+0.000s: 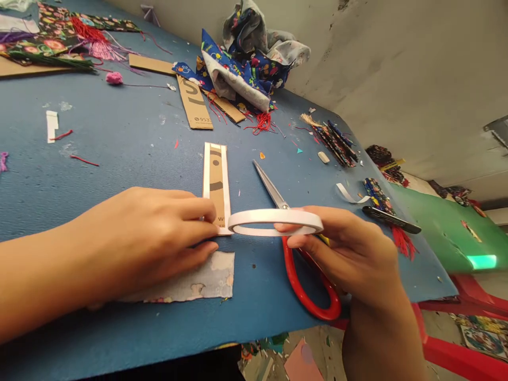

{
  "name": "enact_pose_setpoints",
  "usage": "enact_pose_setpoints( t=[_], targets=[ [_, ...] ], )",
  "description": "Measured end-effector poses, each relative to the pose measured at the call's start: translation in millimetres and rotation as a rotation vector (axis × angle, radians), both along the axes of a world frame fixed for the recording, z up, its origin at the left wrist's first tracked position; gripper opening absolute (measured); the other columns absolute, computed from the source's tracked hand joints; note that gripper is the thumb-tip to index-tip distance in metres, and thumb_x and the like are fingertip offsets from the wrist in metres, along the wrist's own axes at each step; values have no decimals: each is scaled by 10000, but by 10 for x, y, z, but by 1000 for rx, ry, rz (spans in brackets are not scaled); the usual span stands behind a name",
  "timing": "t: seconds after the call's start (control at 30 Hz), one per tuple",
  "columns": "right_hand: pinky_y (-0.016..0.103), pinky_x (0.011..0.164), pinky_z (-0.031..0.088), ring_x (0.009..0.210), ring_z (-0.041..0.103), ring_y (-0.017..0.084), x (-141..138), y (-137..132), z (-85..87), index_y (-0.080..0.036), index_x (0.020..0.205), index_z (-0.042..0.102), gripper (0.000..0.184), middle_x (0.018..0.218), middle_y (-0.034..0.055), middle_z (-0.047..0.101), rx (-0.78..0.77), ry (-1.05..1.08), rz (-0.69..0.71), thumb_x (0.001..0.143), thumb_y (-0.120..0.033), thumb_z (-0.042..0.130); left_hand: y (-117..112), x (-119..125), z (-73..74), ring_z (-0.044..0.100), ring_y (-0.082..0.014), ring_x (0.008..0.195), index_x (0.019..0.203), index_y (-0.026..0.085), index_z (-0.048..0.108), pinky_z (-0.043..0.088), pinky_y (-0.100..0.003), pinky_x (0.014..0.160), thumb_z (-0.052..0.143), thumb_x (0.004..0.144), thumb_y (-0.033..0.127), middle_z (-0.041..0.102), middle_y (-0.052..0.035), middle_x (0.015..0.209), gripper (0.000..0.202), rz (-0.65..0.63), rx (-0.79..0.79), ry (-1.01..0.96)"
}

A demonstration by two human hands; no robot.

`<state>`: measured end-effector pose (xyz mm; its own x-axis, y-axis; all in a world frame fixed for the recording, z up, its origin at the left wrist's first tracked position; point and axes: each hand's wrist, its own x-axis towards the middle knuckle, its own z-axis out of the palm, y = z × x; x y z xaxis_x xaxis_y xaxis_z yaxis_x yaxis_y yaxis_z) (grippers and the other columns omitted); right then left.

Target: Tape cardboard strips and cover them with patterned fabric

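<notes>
My left hand [151, 233] lies on the blue table [119, 137], fingers together, pressing the near end of a cardboard strip [216, 182] edged with white tape. Under that hand lies a pale fabric piece [198, 280]. My right hand [349, 254] holds a roll of white tape [275, 221] between thumb and fingers, just right of the strip's near end. The tape runs from the roll onto the strip. Red-handled scissors [293, 254] lie on the table beneath the roll and my right hand.
Cardboard pieces [194, 103] and a heap of blue patterned fabric [246, 63] lie at the back. Floral cloth and red tassels [91, 39] sit far left. Tasselled fabric bundles [335, 140] and a black pen-like tool [391, 219] lie right. A green sheet [444, 233] and red chair stand beyond the edge.
</notes>
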<state>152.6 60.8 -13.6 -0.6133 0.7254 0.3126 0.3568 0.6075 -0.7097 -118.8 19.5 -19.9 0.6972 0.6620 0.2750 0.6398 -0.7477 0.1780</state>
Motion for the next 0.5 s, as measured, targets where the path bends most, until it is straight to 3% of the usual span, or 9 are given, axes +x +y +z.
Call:
enact_pose_setpoints(
  t=[0.07, 0.13, 0.2, 0.3, 0.37, 0.5],
  targets=[
    [243, 754, 553, 796, 689, 135, -34, 7, 28, -339, 1156, 588, 415, 956, -56, 716, 51, -52, 6, 830, -84, 613, 21, 9, 20, 626, -165, 619, 931, 205, 644, 444, -287, 548, 478, 884, 320, 688, -6, 884, 208, 157, -69, -73],
    [224, 752, 547, 795, 685, 121, -81, 9, 66, -345, 1174, 569, 423, 1008, -61, 704, 101, -112, 7, 842, -86, 597, 26, 18, 29, 628, -151, 601, 1079, 224, 601, 417, -271, 531, 513, 868, 367, 688, 0, 944, 270, 242, -103, -118],
    [226, 771, 534, 813, 676, 120, -135, -1, 109, -336, 1181, 556, 396, 1035, -57, 694, 160, -160, 19, 861, -103, 576, 18, 21, 41, 634, -147, 632, 1109, 252, 599, 397, -256, 548, 481, 892, 369, 695, 9, 958, 274, 223, -107, -132],
    [236, 826, 501, 857, 655, 122, -190, -56, 171, -295, 1197, 532, 358, 1039, -37, 683, 250, -190, 17, 879, -135, 565, 6, 5, 92, 594, -123, 589, 997, 238, 676, 357, -225, 546, 473, 900, 329, 715, 18, 834, 243, 192, -165, -124],
    [258, 831, 488, 874, 642, 143, -179, -127, 195, -241, 1163, 543, 299, 1023, -1, 671, 302, -225, -81, 874, -182, 587, 15, -16, 138, 515, -86, 503, 1014, 214, 695, 336, -200, 544, 526, 870, 253, 718, 19, 746, 225, 246, -239, -112],
    [325, 726, 481, 829, 618, 215, -34, -314, 153, -179, 939, 588, 148, 928, 58, 633, 261, -488, -468, 853, -298, 612, 57, -57, 182, 372, -62, 461, 1028, 228, 706, 306, -181, 538, 582, 821, 194, 733, 0, 719, 244, 306, -338, -141]
  ],
)
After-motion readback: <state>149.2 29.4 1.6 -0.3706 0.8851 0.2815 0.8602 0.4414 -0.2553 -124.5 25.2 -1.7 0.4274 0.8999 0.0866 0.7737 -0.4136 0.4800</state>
